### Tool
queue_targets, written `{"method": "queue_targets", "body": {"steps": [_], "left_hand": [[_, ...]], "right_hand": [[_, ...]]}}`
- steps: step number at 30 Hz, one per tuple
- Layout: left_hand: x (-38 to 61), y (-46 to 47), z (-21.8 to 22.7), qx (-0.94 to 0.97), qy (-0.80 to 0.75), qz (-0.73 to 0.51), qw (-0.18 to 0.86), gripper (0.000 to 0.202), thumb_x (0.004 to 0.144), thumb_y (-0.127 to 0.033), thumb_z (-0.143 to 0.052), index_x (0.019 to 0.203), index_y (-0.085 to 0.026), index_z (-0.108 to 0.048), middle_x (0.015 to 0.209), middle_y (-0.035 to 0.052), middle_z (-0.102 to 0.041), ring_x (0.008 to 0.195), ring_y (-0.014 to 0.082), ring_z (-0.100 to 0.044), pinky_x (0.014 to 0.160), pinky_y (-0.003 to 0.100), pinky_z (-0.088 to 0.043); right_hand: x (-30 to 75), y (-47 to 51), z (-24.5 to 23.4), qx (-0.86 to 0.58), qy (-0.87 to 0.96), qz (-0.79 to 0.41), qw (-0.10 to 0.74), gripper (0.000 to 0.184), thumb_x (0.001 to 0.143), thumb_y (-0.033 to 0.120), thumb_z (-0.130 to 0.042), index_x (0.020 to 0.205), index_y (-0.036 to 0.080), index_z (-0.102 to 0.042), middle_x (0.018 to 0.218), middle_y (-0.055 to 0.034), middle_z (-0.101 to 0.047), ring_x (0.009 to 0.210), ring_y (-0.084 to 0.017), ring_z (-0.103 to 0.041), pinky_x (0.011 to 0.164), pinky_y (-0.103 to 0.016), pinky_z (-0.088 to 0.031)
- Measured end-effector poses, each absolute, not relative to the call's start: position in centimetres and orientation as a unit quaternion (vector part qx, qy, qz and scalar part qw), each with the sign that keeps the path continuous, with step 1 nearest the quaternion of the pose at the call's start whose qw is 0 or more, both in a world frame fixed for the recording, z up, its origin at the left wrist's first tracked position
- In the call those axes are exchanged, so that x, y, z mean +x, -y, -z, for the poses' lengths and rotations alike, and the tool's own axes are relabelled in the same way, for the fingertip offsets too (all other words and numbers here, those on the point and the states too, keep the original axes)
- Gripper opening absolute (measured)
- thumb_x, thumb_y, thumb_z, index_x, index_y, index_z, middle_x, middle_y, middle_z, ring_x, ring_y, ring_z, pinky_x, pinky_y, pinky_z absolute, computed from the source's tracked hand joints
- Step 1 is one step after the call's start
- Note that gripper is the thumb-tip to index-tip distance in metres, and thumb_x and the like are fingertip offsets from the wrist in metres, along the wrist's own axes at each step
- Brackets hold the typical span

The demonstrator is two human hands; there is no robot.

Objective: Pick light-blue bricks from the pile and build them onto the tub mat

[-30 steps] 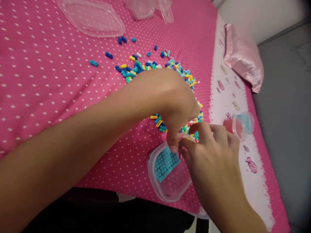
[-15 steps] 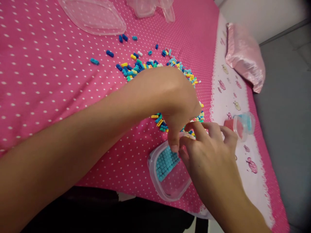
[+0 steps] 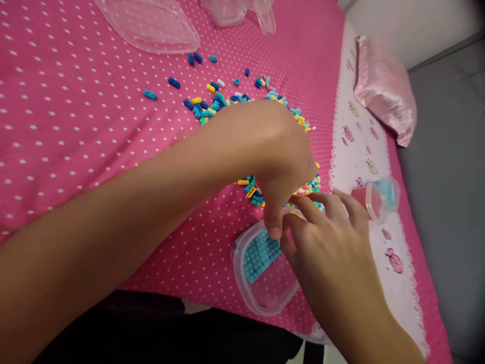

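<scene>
My left hand [image 3: 271, 151] reaches across a heap of small coloured bricks [image 3: 227, 101] on the pink dotted cloth [image 3: 76, 126]. Its fingers curl down, with the thumb tip on the far rim of a small clear plastic tub [image 3: 261, 288]. Rows of light blue bricks [image 3: 259, 253] lie packed in the tub's left half. My right hand [image 3: 326, 242] meets the left one over the tub's far right corner, fingers bent and pinched close to the left thumb. What the two hands hold between them is hidden.
A large clear lid [image 3: 149, 23] and another clear tub [image 3: 237, 12] lie at the far edge. A small tub with red and blue contents [image 3: 375, 199] sits at the right on the white border. A pink satin pillow [image 3: 384, 88] lies beyond it.
Both hands have stayed over the tub's far corner. My right fingers have shifted slightly, closing nearer to the left thumb.
</scene>
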State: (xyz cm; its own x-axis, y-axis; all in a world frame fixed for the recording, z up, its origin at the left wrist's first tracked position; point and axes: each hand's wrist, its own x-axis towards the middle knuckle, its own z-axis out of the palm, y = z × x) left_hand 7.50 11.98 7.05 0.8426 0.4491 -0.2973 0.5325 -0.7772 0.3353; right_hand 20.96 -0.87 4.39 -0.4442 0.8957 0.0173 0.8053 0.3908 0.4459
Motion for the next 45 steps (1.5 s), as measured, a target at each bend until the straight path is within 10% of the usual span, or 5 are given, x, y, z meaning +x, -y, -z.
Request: {"method": "queue_targets", "body": {"steps": [16, 25, 30, 37, 45], "left_hand": [[7.4, -11.8, -7.1, 0.935, -0.269, 0.086, 0.214, 0.049, 0.052, -0.048, -0.102, 0.082, -0.020, -0.075, 0.067, -0.0027, -0.060, 0.095, 0.0316, -0.066, 0.107, 0.057, -0.041], [7.4, -11.7, -6.8, 0.868, -0.348, 0.024, 0.353, 0.036, 0.054, -0.009, -0.097, 0.052, -0.020, -0.063, 0.056, -0.0017, -0.053, 0.109, 0.0334, -0.063, 0.112, 0.051, -0.041], [7.5, -12.0, -6.3, 0.923, -0.264, 0.024, 0.279, 0.031, 0.058, -0.024, -0.098, 0.064, -0.020, -0.067, 0.064, -0.0018, -0.058, 0.102, 0.0293, -0.064, 0.106, 0.046, -0.045], [6.2, -13.4, -6.4, 0.940, -0.236, 0.027, 0.243, 0.036, 0.065, -0.037, -0.096, 0.091, -0.026, -0.074, 0.068, -0.0080, -0.063, 0.061, 0.0133, -0.055, 0.072, 0.029, -0.046], [6.5, -16.6, -4.6, 0.951, -0.267, -0.080, 0.134, 0.024, 0.082, -0.008, -0.062, 0.096, -0.023, -0.075, 0.093, -0.0011, -0.075, 0.082, 0.0178, -0.065, 0.072, 0.028, -0.038]], "right_hand": [[21.9, 0.6, -4.5, 0.493, -0.837, -0.196, 0.131, 0.013, 0.089, 0.015, -0.070, 0.081, 0.020, -0.079, 0.111, -0.0107, -0.078, 0.104, -0.036, -0.068, 0.101, -0.057, -0.047], [21.8, 0.6, -4.7, 0.487, -0.841, -0.191, 0.138, 0.013, 0.089, 0.013, -0.070, 0.083, 0.020, -0.079, 0.110, -0.0110, -0.079, 0.098, -0.036, -0.069, 0.101, -0.058, -0.046], [22.4, 1.1, -4.8, 0.480, -0.845, -0.184, 0.144, 0.014, 0.091, 0.013, -0.066, 0.090, 0.021, -0.078, 0.118, -0.0111, -0.077, 0.100, -0.035, -0.066, 0.098, -0.056, -0.046], [25.2, 1.6, -6.8, 0.600, -0.795, 0.032, -0.078, 0.014, 0.100, 0.023, -0.059, 0.097, 0.028, -0.072, 0.117, -0.0036, -0.076, 0.105, -0.023, -0.071, 0.087, -0.038, -0.054], [27.8, -9.7, -4.9, 0.568, -0.726, 0.228, -0.313, 0.007, 0.087, 0.025, -0.069, 0.092, 0.023, -0.074, 0.094, -0.0016, -0.079, 0.087, -0.019, -0.073, 0.083, -0.035, -0.056]]}}
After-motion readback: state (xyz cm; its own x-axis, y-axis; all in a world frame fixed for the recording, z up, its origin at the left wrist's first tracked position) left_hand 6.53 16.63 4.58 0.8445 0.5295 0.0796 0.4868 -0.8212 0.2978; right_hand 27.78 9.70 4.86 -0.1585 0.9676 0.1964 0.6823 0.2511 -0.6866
